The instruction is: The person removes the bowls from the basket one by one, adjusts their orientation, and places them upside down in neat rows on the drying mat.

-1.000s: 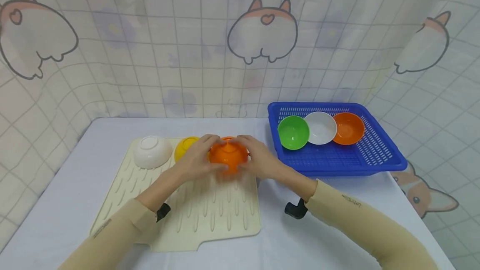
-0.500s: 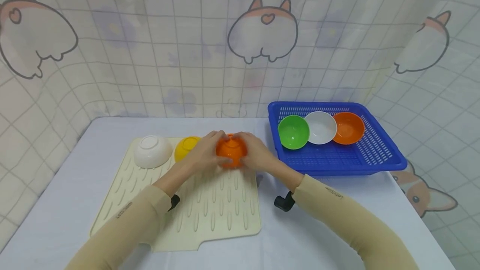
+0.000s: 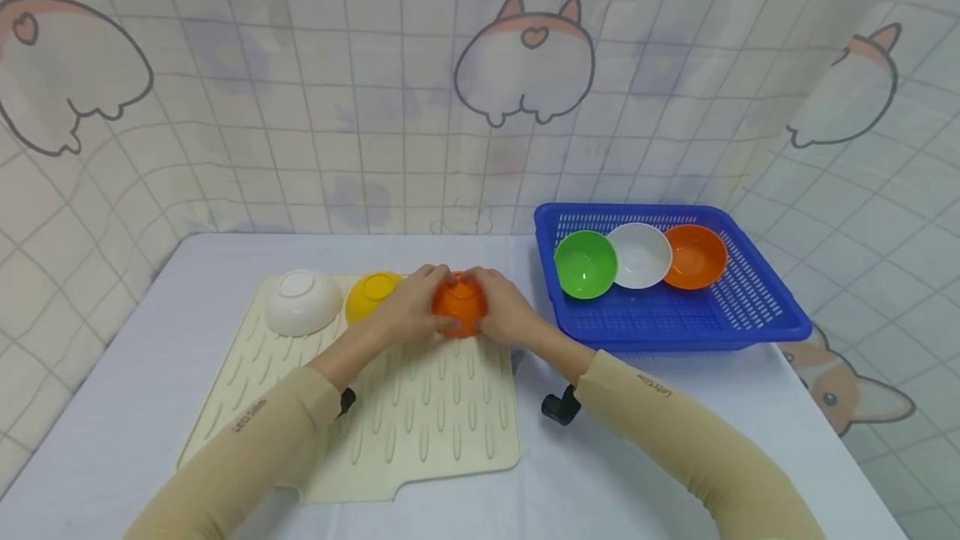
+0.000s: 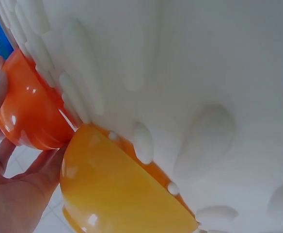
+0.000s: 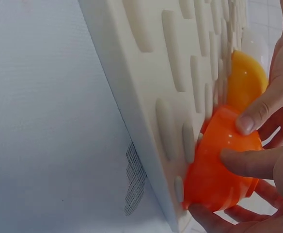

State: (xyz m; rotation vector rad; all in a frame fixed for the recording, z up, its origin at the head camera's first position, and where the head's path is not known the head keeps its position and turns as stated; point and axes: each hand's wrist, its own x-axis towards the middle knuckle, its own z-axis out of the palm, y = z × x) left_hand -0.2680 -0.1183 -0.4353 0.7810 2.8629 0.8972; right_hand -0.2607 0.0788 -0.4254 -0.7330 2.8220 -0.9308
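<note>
An orange bowl (image 3: 460, 307) stands upside down on the cream ridged drying mat (image 3: 420, 432), near its far right corner. On its left side my left hand (image 3: 411, 308) holds the bowl, thumb in front and fingers behind. My right hand (image 3: 512, 311) grips the opposite side the same way; its thumb and fingers show on the orange wall in the right wrist view. Close to my left hand sits an upturned yellow bowl (image 4: 117, 189), touching or nearly touching the orange one. Farther left is an upturned white bowl (image 3: 302, 304). My left hand partly hides the yellow bowl in the head view.
A blue basket (image 3: 600, 336) stands at the back right with a green bowl (image 3: 587, 267), a white bowl (image 3: 639, 257) and an orange bowl (image 3: 696, 258) facing up inside. The white-covered table (image 3: 637, 457) extends around the mat. A tile-patterned curtain (image 3: 420, 148) hangs behind.
The orange bowl has come down onto the mat and shifted slightly away from me, with both hands still around it. Over the last half second it has hardly moved.
</note>
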